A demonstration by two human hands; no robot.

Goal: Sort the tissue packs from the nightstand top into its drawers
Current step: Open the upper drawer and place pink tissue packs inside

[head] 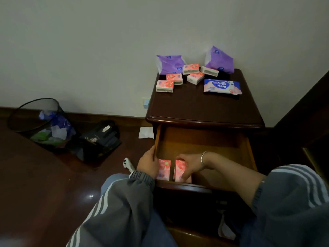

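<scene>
open drawer [204,139] has two pink packs: our right grip [189,164] clamped on one [179,171], left grip [148,164] touching the other [164,169]. five small packs [164,85] beyond on the surface [192,106].

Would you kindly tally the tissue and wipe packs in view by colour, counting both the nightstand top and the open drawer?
Purple packs: 2, one at the back left of the nightstand top, one at the back right.
Small pink packs on top: 5, e.g..
Small pink packs in the drawer: 2, one at the left hand, one under the right hand.
Blue-and-white wipes pack: 1.
Total: 10.
</scene>
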